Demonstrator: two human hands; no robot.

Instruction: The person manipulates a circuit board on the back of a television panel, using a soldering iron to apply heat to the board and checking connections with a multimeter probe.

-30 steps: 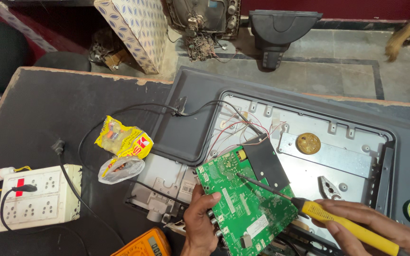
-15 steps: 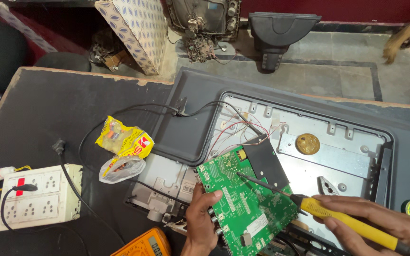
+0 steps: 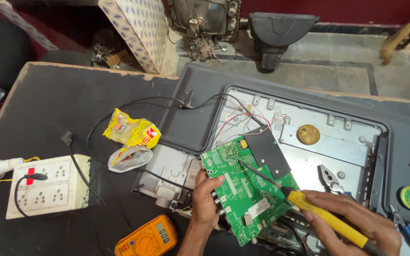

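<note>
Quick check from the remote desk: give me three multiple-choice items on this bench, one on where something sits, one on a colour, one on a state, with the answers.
1. Where is the multimeter?
A. at the table's near edge, left of the left hand
B. on the floor
C. on top of the circuit board

2. What colour is the handle of the soldering iron?
A. red
B. yellow
C. white

3. How is the green circuit board held?
A. lying untouched
B. gripped at its left edge by the left hand
C. clamped in a vise

Answers:
1 A, it lies beside the left hand.
2 B, the grip in the right hand is yellow.
3 B, the left hand's fingers wrap the board's edge while the iron's tip touches it.
</note>
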